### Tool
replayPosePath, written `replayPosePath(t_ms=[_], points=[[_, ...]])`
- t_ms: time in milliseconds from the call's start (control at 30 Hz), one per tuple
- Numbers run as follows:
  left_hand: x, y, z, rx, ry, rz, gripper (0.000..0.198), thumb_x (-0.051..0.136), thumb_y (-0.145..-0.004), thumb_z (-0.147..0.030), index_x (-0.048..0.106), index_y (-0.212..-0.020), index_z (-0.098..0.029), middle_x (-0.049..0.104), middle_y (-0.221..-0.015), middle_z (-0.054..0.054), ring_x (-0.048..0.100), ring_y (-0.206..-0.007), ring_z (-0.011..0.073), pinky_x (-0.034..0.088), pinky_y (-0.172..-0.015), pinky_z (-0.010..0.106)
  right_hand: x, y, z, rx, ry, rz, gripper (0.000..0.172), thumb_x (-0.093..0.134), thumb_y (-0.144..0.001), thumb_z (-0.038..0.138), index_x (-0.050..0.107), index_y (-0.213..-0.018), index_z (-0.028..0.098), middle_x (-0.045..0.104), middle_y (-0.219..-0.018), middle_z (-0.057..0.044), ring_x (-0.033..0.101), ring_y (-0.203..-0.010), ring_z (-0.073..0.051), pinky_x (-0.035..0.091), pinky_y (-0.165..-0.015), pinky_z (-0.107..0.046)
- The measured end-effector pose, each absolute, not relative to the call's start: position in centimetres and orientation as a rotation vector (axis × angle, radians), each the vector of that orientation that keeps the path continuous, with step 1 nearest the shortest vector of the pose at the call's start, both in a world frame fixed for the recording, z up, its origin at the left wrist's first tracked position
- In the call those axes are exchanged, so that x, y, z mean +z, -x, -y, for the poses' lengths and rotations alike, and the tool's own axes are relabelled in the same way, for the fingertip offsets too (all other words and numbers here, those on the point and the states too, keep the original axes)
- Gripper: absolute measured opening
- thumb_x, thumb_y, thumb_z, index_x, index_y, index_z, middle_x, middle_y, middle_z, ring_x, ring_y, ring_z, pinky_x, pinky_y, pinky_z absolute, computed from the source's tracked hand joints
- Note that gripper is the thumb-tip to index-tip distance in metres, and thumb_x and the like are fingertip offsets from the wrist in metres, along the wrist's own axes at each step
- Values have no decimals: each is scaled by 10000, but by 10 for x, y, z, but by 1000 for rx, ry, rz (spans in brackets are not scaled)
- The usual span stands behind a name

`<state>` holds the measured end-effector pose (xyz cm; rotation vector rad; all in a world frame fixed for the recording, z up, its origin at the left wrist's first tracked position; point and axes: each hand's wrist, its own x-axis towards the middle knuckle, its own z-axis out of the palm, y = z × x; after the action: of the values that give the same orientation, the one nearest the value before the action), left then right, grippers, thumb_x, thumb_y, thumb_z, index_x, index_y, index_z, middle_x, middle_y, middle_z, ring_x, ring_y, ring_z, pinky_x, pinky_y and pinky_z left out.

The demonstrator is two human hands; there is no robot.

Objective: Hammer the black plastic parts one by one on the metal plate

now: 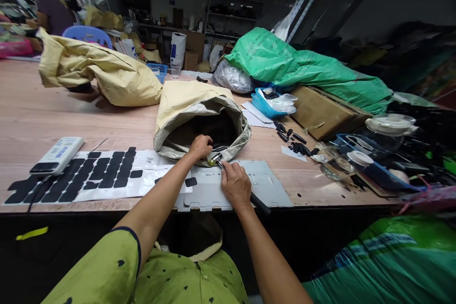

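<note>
Open sack [192,94] lies on its side at the middle of the table [121,126], mouth toward the person. Left hand [202,146] is at the lip of the mouth, fingers bent and pointing inward; their tips are partly hidden, so I cannot tell whether they pinch anything. A small dark piece [220,148] shows just beside them.

Right hand [236,184] is wrapped round a hammer [215,158], gripping it below the head. Head, part yellow and part metal, is at the near lip of the sack, close to the left hand; contact unclear. Black handle end sticks out below the right hand, toward the table edge.

Under the right hand: grey board [265,180]. Left of it, a white sheet [144,157] with rows of black patches [109,168]; a white device [57,154] rests at its left end. Loose black parts [297,147] lie right of the sack, near a carton [320,111].
</note>
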<state>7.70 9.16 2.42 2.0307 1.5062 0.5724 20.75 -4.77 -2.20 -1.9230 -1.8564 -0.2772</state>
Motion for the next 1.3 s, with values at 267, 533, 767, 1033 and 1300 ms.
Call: replayPosePath(t_ms=[267,533,767,1033,1300], points=[[17,-82,-100,444,-1983,-1693,239,649,-726,-128,740,-939,-184,723,-981,129,675,-959,260,496,-797,307,-23,-208,47,-267,1919,1852,301,517,-909,199,641,-1183,214,600,-937,-59,475,-858,-194,339,-731,-307],[46,-38,-46,830,-2033,-1344,207,673,-743,-160,704,-946,-191,670,-938,20,606,-829,160,474,-748,252,-21,-207,47,-258,1935,1843,300,521,-910,201,647,-1182,218,607,-939,-56,477,-854,-194,331,-726,-306],[18,7,10,620,-2052,-1157,168,715,-713,-156,695,-879,-175,631,-844,3,545,-723,144,427,-664,257,-22,-206,47,-271,1932,1843,296,505,-919,213,648,-1178,221,611,-945,-57,472,-855,-195,325,-731,-304],[2,11,9,711,-2020,-1195,181,723,-752,-236,697,-923,-182,573,-864,5,530,-733,147,422,-679,273,-22,-206,48,-273,1956,1824,290,522,-911,220,655,-1168,229,608,-931,-48,463,-829,-180,308,-712,-287],[3,6,12,716,-2000,-1272,152,730,-736,-188,710,-885,-170,553,-826,-4,522,-721,138,406,-685,267,-24,-209,46,-276,1948,1826,295,536,-916,213,668,-1180,225,639,-936,-48,504,-836,-181,342,-715,-284]])
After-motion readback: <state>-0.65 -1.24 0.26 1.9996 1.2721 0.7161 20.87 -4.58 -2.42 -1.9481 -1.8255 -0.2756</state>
